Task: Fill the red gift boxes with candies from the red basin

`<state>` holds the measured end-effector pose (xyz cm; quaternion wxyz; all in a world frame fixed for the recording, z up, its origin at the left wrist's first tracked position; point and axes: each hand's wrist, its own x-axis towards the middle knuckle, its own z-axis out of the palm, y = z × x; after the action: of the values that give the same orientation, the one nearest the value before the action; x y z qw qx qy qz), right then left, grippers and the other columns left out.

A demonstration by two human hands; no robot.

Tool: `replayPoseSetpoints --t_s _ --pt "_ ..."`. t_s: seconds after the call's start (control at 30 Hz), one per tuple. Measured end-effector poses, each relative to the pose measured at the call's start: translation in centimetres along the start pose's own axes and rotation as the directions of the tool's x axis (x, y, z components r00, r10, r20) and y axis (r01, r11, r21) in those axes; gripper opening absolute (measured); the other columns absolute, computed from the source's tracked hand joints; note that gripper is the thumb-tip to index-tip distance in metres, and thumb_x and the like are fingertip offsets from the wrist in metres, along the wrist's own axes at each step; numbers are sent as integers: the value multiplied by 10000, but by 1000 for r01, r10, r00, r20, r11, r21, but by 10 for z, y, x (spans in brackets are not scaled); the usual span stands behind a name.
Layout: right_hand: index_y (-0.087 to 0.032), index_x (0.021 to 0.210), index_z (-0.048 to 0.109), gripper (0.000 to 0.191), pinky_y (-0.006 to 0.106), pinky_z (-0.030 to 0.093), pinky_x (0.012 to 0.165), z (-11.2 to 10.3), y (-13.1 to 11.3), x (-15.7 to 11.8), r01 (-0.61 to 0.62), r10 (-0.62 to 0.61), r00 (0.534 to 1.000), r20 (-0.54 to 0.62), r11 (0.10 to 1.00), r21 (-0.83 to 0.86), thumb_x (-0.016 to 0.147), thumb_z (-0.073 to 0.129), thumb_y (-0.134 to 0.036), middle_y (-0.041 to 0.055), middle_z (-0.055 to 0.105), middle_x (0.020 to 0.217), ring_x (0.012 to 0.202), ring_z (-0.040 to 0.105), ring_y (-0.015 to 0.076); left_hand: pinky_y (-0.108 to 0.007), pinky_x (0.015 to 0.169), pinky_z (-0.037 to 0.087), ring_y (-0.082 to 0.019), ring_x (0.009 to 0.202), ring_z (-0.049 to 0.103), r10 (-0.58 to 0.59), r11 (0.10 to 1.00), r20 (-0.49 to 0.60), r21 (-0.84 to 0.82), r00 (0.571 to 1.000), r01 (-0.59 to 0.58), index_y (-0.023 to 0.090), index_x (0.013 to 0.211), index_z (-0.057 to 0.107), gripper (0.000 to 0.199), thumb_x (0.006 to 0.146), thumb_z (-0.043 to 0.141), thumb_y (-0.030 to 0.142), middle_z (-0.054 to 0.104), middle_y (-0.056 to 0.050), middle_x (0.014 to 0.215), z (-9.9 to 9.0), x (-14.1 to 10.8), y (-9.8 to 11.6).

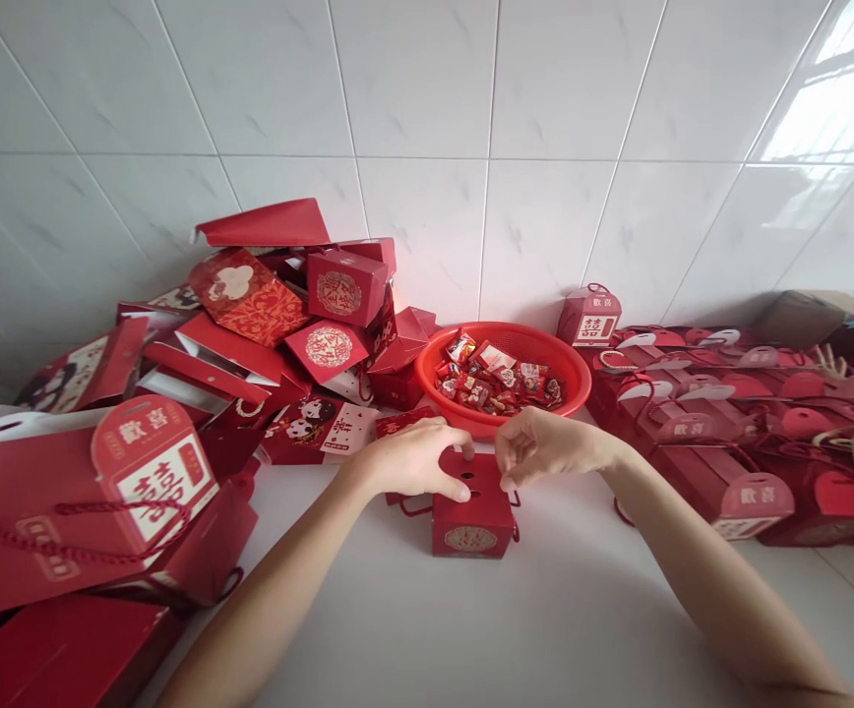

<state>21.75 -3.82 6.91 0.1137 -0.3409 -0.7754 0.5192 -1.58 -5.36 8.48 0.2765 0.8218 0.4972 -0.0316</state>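
A small red gift box [471, 539] with a round gold emblem stands on the white surface in front of me, with dark red cord at its sides and small holes in its top. My left hand [416, 457] curves over the box's left side, the thumb resting on the top and the index finger bent towards the far edge; its other fingers are mostly hidden. At the right upper edge, my right hand [537, 447] has its fingers curled and thumb and index close together. Whatever may lie in that pinch is too small to make out.
Behind the box, an orange-red plastic basket [581, 379] holds wrapped sweets [497, 369]. Loose red boxes [328, 349] lie piled on the left, a larger handled box [65, 501] nearer me. Rows of closed red boxes [737, 492] fill the right. A tiled wall [419, 98] rises behind.
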Motion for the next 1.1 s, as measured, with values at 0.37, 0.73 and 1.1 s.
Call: replayPoseSetpoints --t_s 0.37,0.73,1.1 --pt "-175 682 566 345 274 467 634 3 10 7 -95 98 995 27 990 -102 682 804 -425 16 689 678 680 651 171 -376 918 479 -332 1263 510 -12 1000 -4 16 1000 12 299 1189 643 549 713 729 559 594 -69 1262 0 -3 2" --pt "-168 763 584 231 256 474 599 -3 16 11 15 -19 1000 10 934 357 617 762 -186 -12 692 600 572 638 141 -407 977 468 -333 1295 512 -23 1000 -9 19 1000 23 306 1272 614 613 719 730 542 573 -95 1339 1 -4 3" --pt "-156 926 662 214 321 541 836 -4 -17 -17 278 -173 956 -239 797 535 780 798 -230 55 743 878 814 700 157 -365 856 538 -221 932 677 214 871 -60 -440 975 -218 252 1347 572 603 818 709 507 687 -73 1199 -18 -23 11"
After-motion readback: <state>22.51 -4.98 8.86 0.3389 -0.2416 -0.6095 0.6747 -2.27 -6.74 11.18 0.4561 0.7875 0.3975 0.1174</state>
